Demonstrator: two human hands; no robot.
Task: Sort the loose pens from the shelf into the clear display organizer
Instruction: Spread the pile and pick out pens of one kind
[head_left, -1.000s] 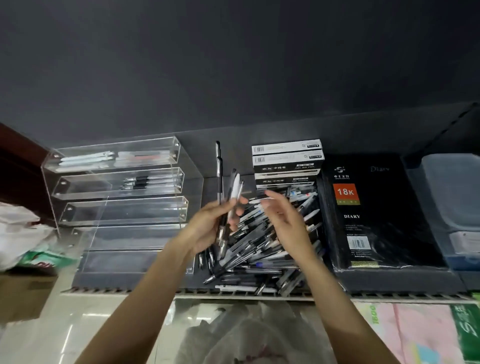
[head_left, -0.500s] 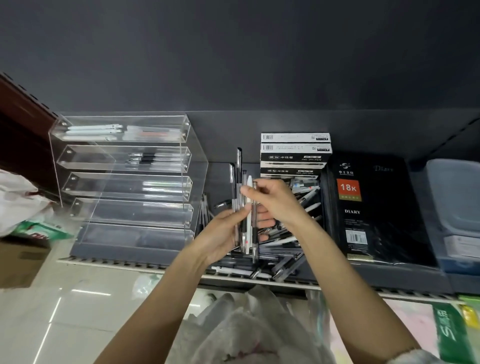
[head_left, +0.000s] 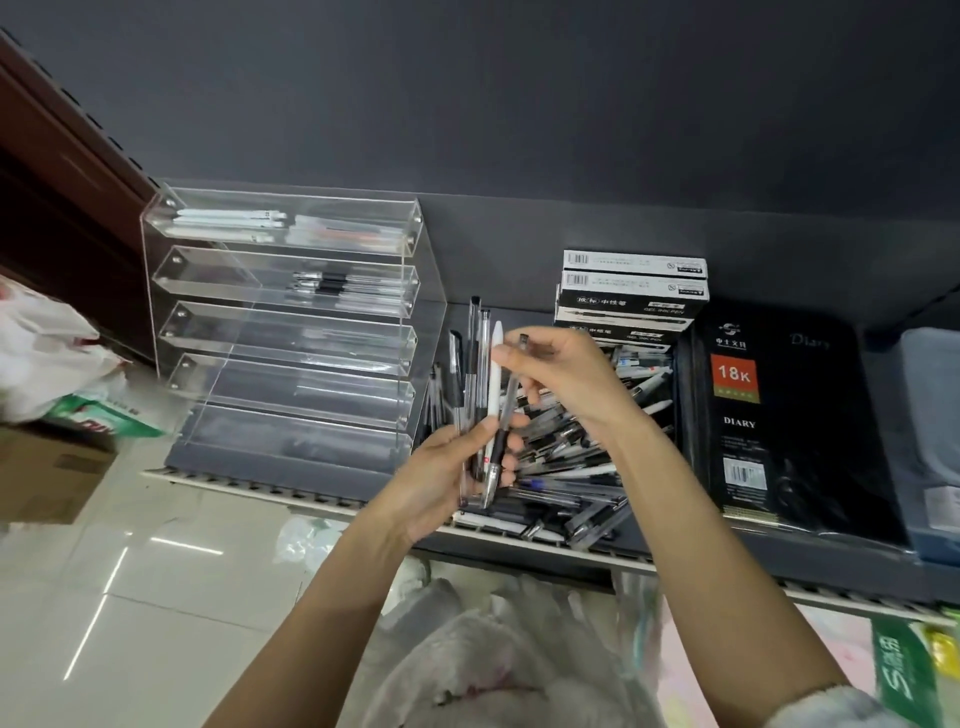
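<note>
My left hand (head_left: 441, 475) grips a bunch of pens (head_left: 475, 374) that stand upright, among them a white pen (head_left: 495, 384). My right hand (head_left: 566, 379) pinches the top of a clear pen with a black grip (head_left: 506, 415) in that bunch. Behind both hands a pile of loose pens (head_left: 571, 467) lies on the dark shelf (head_left: 519, 530). To the left stands the clear tiered display organizer (head_left: 291, 332). White pens lie in its top tier and black-gripped pens in the second tier.
Stacked pen boxes (head_left: 631, 296) stand behind the pile. A black diary in plastic wrap (head_left: 779, 415) lies to the right, with a blue container (head_left: 935, 415) beyond it. White plastic bags (head_left: 493, 665) sit below the shelf, and a cardboard box (head_left: 47, 467) stands at left.
My right hand left the pile and came to the top of the bunch in my left hand, where it now pinches a clear pen. The view has shifted.
</note>
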